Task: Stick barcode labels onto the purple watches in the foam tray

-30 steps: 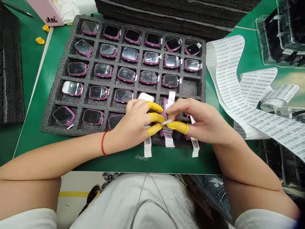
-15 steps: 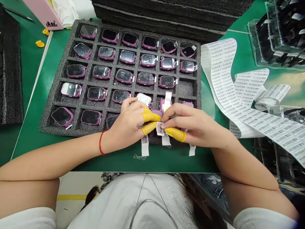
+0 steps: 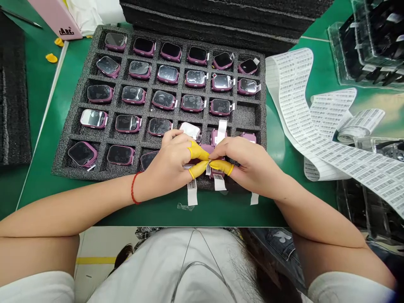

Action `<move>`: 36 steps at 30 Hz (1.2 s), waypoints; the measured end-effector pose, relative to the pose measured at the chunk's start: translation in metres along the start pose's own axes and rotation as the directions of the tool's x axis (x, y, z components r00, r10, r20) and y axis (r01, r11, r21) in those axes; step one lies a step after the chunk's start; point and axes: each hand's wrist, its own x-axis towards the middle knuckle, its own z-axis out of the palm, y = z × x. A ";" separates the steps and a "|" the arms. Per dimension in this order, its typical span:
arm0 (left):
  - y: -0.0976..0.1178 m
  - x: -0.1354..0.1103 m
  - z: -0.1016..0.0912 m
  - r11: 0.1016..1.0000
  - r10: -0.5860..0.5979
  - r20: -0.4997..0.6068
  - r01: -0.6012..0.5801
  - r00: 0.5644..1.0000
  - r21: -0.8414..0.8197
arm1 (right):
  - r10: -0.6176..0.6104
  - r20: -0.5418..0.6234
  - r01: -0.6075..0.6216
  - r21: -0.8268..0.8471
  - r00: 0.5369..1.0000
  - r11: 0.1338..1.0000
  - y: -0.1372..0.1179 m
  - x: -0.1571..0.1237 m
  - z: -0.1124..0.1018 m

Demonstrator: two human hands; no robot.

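Observation:
My left hand point(image 3: 176, 158) and my right hand point(image 3: 248, 164), both with yellow finger cots, meet over the front of a black foam tray point(image 3: 78, 99). Their fingertips pinch a small white printed label point(image 3: 208, 169) between them. Purple watch bodies, one a watch point(image 3: 248, 137) to the right of my right hand, lie face down under and around the fingers. White label strips hang over the tray's front edge, among them one strip point(image 3: 192, 193) below my left hand. Rows of purple watches with dark screens point(image 3: 128, 123) fill the pockets behind and to the left.
Stacked black foam point(image 3: 214, 21) stands behind the tray. Long barcode label sheets point(image 3: 296, 88) curl across the right side. Clear plastic boxes point(image 3: 350, 63) with black parts sit at the far right. A pink box point(image 3: 57, 19) is at the back left, near yellow finger cots point(image 3: 51, 58).
My right hand has moved left and turned inward, so its fingertips now meet those of my left hand. The small label, flat and readable before, is now mostly covered.

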 end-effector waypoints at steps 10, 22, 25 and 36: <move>0.002 0.003 -0.001 0.997 -0.062 0.040 0.064 0.997 -0.044 | -0.072 -0.092 0.055 -0.170 0.993 0.984 -0.009 -0.005 0.002; 0.004 -0.001 -0.007 0.996 -0.008 0.061 0.013 0.998 -0.090 | 0.607 0.095 -0.497 0.680 0.789 0.539 0.016 0.004 -0.028; 0.003 -0.003 -0.006 0.997 -0.012 0.064 0.017 0.998 -0.080 | 0.646 0.138 -0.538 0.695 0.751 0.477 0.022 0.005 -0.021; 0.001 -0.005 0.002 0.977 -0.160 0.134 0.138 0.978 0.161 | 0.514 0.151 -0.500 0.569 0.844 0.653 0.017 0.005 0.002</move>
